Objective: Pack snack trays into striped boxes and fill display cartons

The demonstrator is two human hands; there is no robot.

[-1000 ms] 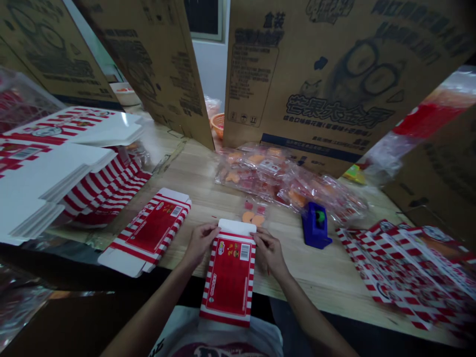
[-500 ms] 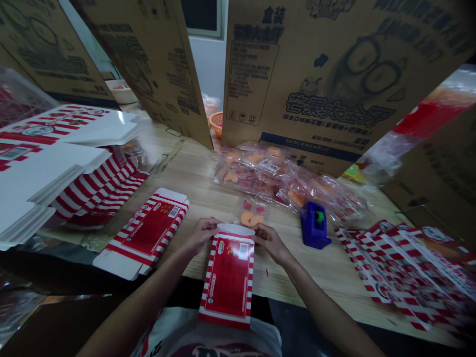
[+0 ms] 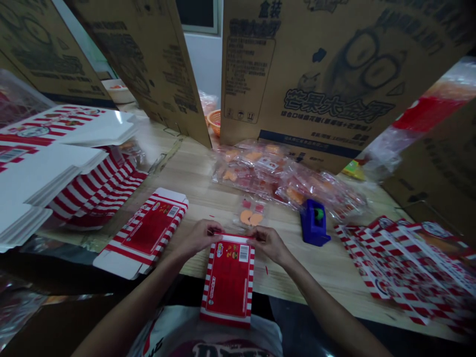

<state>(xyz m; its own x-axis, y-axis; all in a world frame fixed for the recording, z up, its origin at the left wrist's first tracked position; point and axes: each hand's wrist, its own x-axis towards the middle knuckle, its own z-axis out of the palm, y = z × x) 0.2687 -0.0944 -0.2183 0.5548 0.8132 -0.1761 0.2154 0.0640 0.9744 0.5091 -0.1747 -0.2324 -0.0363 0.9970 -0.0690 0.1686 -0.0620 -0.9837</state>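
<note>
A red box with red-and-white striped edges (image 3: pixel 228 280) lies at the table's front edge, its near end against my shirt. My left hand (image 3: pixel 203 235) grips its far left corner. At the far right corner, my right hand (image 3: pixel 269 243) has thumb and fingers closed on the box. The far end looks folded down between the hands. Just beyond it lies a clear packet with orange and red pieces (image 3: pixel 251 213). To the left rests another striped box (image 3: pixel 154 225), its near-end flap open.
Flat striped cartons (image 3: pixel 55 173) are stacked at left. A pile of clear packets (image 3: pixel 282 176) lies under a large cardboard sheet (image 3: pixel 334 84). A blue tape dispenser (image 3: pixel 314 225) stands right of centre. Striped packages (image 3: pixel 401 267) overlap at far right. An orange basket (image 3: pixel 214 121) sits behind.
The white flap standing up at the box's far end has folded down. Both hands have shifted slightly toward me along that end.
</note>
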